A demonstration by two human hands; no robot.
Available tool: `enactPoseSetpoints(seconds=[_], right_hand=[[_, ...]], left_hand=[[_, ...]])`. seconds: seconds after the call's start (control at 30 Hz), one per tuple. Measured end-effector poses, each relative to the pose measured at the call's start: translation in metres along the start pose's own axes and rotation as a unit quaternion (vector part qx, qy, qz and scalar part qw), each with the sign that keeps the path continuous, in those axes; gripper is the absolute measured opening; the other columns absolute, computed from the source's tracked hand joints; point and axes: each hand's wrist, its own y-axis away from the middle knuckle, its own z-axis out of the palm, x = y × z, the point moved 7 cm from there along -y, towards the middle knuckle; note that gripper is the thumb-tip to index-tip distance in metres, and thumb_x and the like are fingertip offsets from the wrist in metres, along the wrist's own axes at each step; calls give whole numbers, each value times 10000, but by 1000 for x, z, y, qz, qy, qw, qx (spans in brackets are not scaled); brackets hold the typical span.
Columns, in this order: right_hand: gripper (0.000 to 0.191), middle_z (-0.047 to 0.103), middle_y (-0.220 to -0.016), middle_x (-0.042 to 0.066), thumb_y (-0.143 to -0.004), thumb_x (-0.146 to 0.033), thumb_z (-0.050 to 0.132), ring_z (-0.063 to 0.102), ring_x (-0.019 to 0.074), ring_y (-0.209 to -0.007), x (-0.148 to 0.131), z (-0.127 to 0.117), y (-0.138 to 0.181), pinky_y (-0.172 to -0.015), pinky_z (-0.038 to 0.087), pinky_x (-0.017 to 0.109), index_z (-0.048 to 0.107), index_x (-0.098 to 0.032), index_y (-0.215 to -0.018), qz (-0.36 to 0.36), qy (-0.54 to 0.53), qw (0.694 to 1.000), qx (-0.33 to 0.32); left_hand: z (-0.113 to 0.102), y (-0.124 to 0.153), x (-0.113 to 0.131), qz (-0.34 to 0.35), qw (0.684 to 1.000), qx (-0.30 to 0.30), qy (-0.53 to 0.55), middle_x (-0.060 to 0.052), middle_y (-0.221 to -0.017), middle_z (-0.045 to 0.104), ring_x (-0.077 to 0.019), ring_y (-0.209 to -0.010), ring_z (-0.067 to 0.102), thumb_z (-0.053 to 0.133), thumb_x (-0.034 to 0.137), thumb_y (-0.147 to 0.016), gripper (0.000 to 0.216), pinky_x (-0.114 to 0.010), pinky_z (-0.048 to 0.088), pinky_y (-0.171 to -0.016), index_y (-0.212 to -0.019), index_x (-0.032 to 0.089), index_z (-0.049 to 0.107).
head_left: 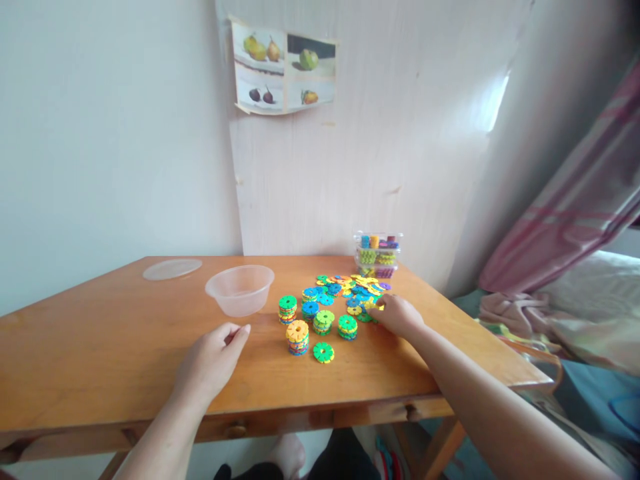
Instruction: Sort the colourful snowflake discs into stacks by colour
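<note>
My right hand reaches into the near right edge of a loose pile of notched plastic discs. Its fingers are pinched at a yellow disc, partly hidden by the fingertips. My left hand rests over the table with fingers curled in and thumb along them; nothing shows in it. Right of it stand several short stacks of discs, among them an orange-topped stack, a green-topped stack and a blue-topped stack. Closest to the front edge, green discs make a very low stack.
A clear plastic bowl stands beyond my left hand, with its flat lid farther left. Clear boxes of coloured pieces are stacked at the back right of the wooden table. Cloth and bags lie off the right side.
</note>
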Motion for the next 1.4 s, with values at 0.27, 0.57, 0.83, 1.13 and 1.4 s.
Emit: enactPoseSetpoints(seconds=[0.27,0.57,0.83,1.13,1.4], right_hand=[[303,679,-889,21,-879,-480,631,615,175,-765,-77,-22,81,-665,411,282,704,-240,-1049,-201,-116,972,30],[315,702,-999,68,-891,-490,629,658,239,-904,-115,7,110,-716,416,311,700,-237,-1065,-228,-20,973,-7],[234,685,-880,32,-904,-337,553,628,185,-754,-20,-23,42,-663,395,292,706,-222,-1040,-72,-57,993,68],[400,710,-1164,101,-898,-518,601,668,244,-983,-22,2,-1,-763,442,309,718,-222,-1142,-87,28,996,-20],[295,736,-1116,107,-823,-443,680,664,278,-1006,-53,9,-31,-746,456,317,765,-232,-1012,-115,62,991,-41]], left_hand=[[1,3,1,-7,1000,-5,5,-5,-769,733,-215,-742,656,469,626,-905,432,-263,364,-607,-830,248,664],[-2,5,4,7,1000,9,18,-16,-742,724,-219,-720,642,512,583,-878,383,-271,370,-608,-816,242,676],[0,4,1,0,1000,6,11,-9,-730,716,-210,-693,627,508,579,-885,384,-270,358,-596,-824,243,685],[-2,6,4,0,1000,5,4,0,-692,688,-208,-671,618,503,581,-888,390,-269,350,-582,-812,245,686],[1,4,-2,5,1000,1,10,4,-689,685,-204,-666,611,504,587,-890,392,-261,345,-574,-796,244,669]])
